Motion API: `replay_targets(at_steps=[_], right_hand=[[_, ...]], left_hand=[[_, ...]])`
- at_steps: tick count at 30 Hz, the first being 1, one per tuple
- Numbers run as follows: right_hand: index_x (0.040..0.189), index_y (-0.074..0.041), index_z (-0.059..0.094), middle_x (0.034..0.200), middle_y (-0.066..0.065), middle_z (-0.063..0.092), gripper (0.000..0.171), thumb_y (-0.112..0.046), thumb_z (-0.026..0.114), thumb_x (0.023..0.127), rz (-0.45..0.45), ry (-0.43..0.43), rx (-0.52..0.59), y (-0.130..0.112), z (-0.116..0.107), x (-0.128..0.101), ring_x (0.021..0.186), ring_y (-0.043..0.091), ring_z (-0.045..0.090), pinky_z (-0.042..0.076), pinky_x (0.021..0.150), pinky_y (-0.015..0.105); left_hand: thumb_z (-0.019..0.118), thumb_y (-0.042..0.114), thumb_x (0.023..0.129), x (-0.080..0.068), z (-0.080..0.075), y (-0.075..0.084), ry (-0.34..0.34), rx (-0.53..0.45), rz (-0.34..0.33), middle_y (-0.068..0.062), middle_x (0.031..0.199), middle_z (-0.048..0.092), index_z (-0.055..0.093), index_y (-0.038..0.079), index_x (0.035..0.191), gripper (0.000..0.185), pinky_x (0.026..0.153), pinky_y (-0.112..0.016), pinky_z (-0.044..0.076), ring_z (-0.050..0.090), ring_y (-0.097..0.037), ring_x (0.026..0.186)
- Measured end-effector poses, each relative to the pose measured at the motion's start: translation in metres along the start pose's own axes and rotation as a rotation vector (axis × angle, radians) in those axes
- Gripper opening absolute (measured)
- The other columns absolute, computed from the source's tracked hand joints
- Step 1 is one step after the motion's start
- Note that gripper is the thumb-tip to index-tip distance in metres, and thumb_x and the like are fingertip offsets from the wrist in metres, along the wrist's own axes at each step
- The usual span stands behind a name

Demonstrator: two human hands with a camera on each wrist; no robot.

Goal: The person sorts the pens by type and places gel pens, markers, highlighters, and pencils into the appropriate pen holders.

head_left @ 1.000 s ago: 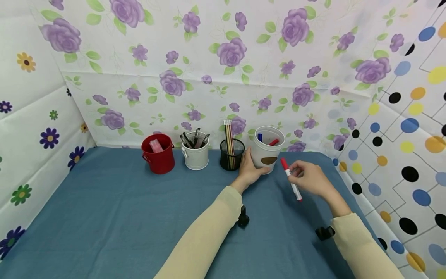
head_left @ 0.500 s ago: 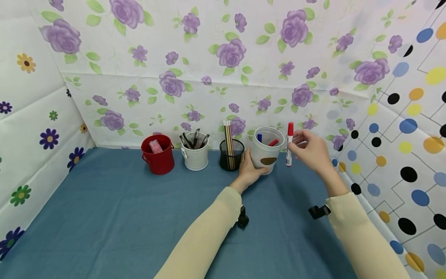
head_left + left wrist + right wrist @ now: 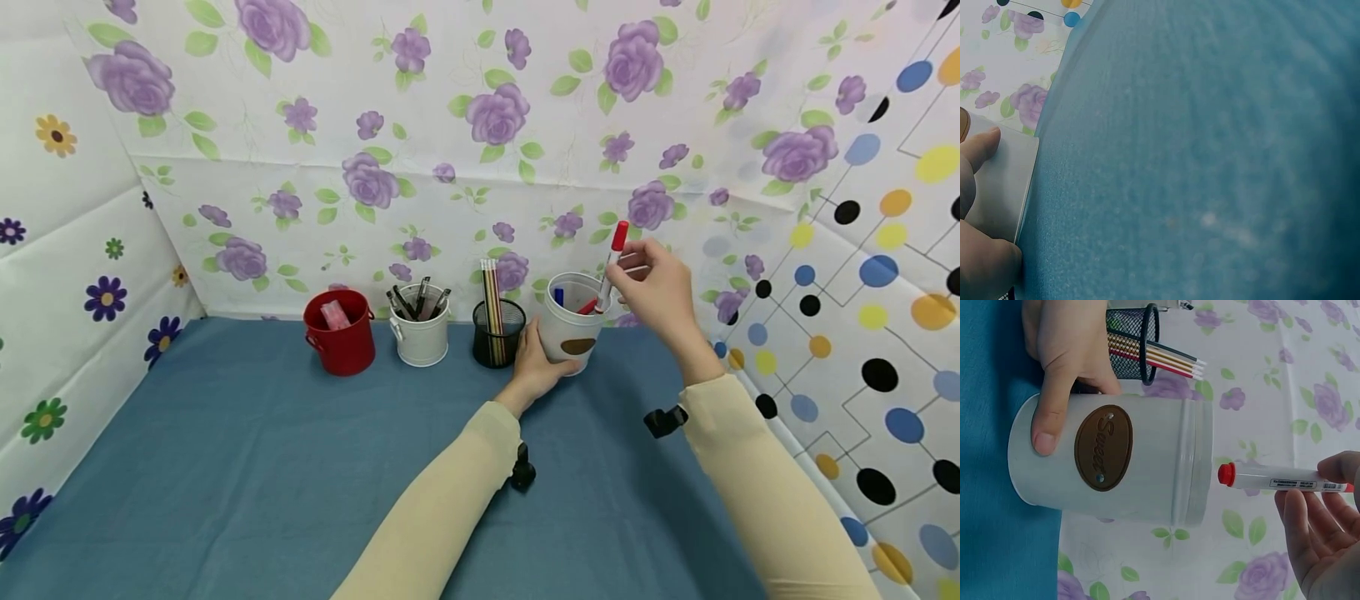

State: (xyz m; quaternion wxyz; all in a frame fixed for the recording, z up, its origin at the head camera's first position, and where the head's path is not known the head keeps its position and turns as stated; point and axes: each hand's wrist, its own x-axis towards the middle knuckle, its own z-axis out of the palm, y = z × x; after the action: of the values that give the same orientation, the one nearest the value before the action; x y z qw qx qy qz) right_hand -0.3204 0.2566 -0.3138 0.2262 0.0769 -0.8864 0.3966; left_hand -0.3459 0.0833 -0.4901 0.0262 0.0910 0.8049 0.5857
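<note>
At the back of the blue table (image 3: 247,467), toward one o'clock from where the person sits, stands a white tin (image 3: 576,321) with a brown oval label. The left hand (image 3: 537,365) is wrapped around its near side, thumb and fingers curled against the wall, holding it steady. Just above the tin's rim, at about one o'clock from it, the right hand (image 3: 654,290) pinches a red-capped marker (image 3: 609,267) between thumb and fingertips; the marker tilts, cap up toward the flowered wall, its lower end right at the mouth of the tin. From the right wrist view that end looks to be just outside the rim, though the angle makes it hard to say whether it has crossed inside. Inside the tin a blue marker (image 3: 559,295) and a red one (image 3: 588,306) lean against the wall.

To the tin's nine o'clock, in a row, are a black mesh cup (image 3: 499,331) of striped pencils, a small white bucket (image 3: 422,334) of dark pens, and a red bucket (image 3: 341,341) with something pink in it.
</note>
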Motion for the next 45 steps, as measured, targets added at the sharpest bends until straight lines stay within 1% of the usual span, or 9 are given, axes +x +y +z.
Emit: replay_targets(at_steps=[6,10,14,17,22,31,38,42,45], right_hand=[[0.124,-0.006,0.067,0.109,0.016,0.073,0.033,-0.028,0.072,0.1,0.004,0.035,0.032,0.003,0.008,0.009,0.088,0.025,0.073,0.057,0.059,0.015],[0.123,-0.005,0.067,0.11,0.017,0.074,0.033,-0.026,0.072,0.099,0.013,0.045,0.061,0.007,0.014,0.014,0.09,0.028,0.074,0.057,0.058,0.016],[0.124,-0.003,0.066,0.111,0.019,0.074,0.032,-0.024,0.071,0.099,0.018,0.036,0.063,0.011,0.022,0.019,0.093,0.033,0.075,0.057,0.057,0.016],[0.124,-0.004,0.066,0.112,0.019,0.074,0.032,-0.024,0.07,0.1,0.021,0.027,0.034,0.014,0.028,0.02,0.097,0.035,0.075,0.057,0.057,0.015],[0.124,-0.005,0.067,0.113,0.018,0.075,0.033,-0.026,0.072,0.1,0.036,-0.001,0.011,0.018,0.036,0.02,0.099,0.033,0.075,0.06,0.061,0.02],[0.124,-0.005,0.066,0.112,0.018,0.075,0.031,-0.024,0.072,0.1,0.053,-0.031,-0.008,0.024,0.047,0.018,0.095,0.033,0.075,0.064,0.065,0.031],[0.124,-0.005,0.065,0.113,0.018,0.075,0.031,-0.025,0.072,0.1,0.077,-0.044,-0.002,0.025,0.051,0.016,0.098,0.033,0.075,0.064,0.066,0.032],[0.125,-0.006,0.065,0.114,0.017,0.075,0.031,-0.024,0.073,0.1,0.088,-0.053,0.002,0.025,0.052,0.017,0.098,0.032,0.075,0.065,0.068,0.036],[0.126,-0.006,0.064,0.114,0.018,0.075,0.032,-0.023,0.072,0.101,0.099,-0.064,-0.008,0.025,0.053,0.017,0.099,0.033,0.075,0.066,0.072,0.042]], left_hand=[[0.089,0.032,0.089,0.002,0.001,-0.001,-0.001,-0.004,-0.01,-0.011,0.173,0.022,0.012,0.018,0.171,0.113,0.128,-0.053,0.028,0.029,-0.033,0.157],[0.089,0.032,0.089,0.007,0.003,-0.006,-0.003,0.011,-0.033,-0.007,0.174,0.022,0.011,0.023,0.171,0.114,0.128,-0.051,0.028,0.029,-0.03,0.158],[0.089,0.032,0.089,0.011,0.006,-0.009,-0.002,0.018,-0.056,-0.005,0.174,0.021,0.01,0.026,0.171,0.114,0.129,-0.049,0.027,0.028,-0.028,0.158],[0.09,0.032,0.088,0.011,0.006,-0.009,0.001,0.013,-0.056,-0.006,0.174,0.021,0.011,0.025,0.171,0.115,0.129,-0.051,0.027,0.029,-0.029,0.158],[0.09,0.033,0.088,0.01,0.005,-0.009,0.003,0.008,-0.055,-0.006,0.174,0.022,0.012,0.024,0.171,0.115,0.128,-0.052,0.027,0.029,-0.029,0.158],[0.09,0.032,0.088,0.013,0.008,-0.011,-0.007,0.013,-0.059,-0.005,0.174,0.022,0.011,0.024,0.172,0.115,0.128,-0.048,0.028,0.029,-0.027,0.158],[0.089,0.032,0.088,0.009,0.006,-0.006,0.0,0.014,-0.044,-0.009,0.173,0.022,0.011,0.02,0.171,0.115,0.128,-0.051,0.028,0.029,-0.031,0.158],[0.09,0.032,0.088,0.011,0.006,-0.008,0.001,0.018,-0.054,-0.008,0.173,0.023,0.011,0.022,0.171,0.115,0.128,-0.05,0.029,0.03,-0.03,0.157],[0.09,0.033,0.088,0.014,0.008,-0.011,0.001,0.018,-0.057,-0.007,0.173,0.023,0.011,0.023,0.172,0.116,0.128,-0.048,0.028,0.029,-0.029,0.157]])
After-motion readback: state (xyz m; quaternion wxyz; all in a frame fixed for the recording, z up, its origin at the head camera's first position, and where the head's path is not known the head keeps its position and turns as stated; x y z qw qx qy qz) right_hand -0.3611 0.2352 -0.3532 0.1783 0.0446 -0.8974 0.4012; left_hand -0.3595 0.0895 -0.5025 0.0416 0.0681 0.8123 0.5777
